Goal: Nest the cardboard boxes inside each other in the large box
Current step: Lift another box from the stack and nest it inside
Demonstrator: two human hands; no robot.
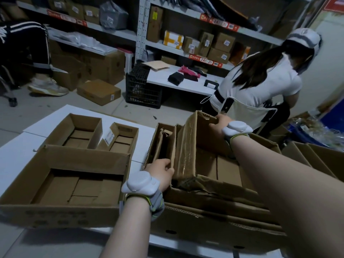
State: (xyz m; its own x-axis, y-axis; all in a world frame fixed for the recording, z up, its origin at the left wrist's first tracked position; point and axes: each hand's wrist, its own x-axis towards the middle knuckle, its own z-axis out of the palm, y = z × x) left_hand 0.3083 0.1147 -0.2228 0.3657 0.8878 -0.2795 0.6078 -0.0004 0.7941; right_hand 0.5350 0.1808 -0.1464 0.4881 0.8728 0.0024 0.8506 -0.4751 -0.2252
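Note:
A large cardboard box (214, 226) lies low at the front right with other boxes nested in it. A taped medium box (188, 146) sits tilted inside it. My right hand (220, 123) grips that box's far top edge. My left hand (162, 172) holds its near left corner, fingers curled beside a narrow box (164, 144) standing in the large box's left end. On the white table (14, 151) to the left stand a wide open box (61, 185), a mid-sized open box (78, 131) and a small labelled box (121, 138).
A person in white (260, 86) bends over just beyond the large box. More cardboard flaps (316, 161) lie at the right. A black crate (143, 90), a low white table (186, 81), floor boxes and parcel shelves fill the back. Another person's legs (37, 53) are at the far left.

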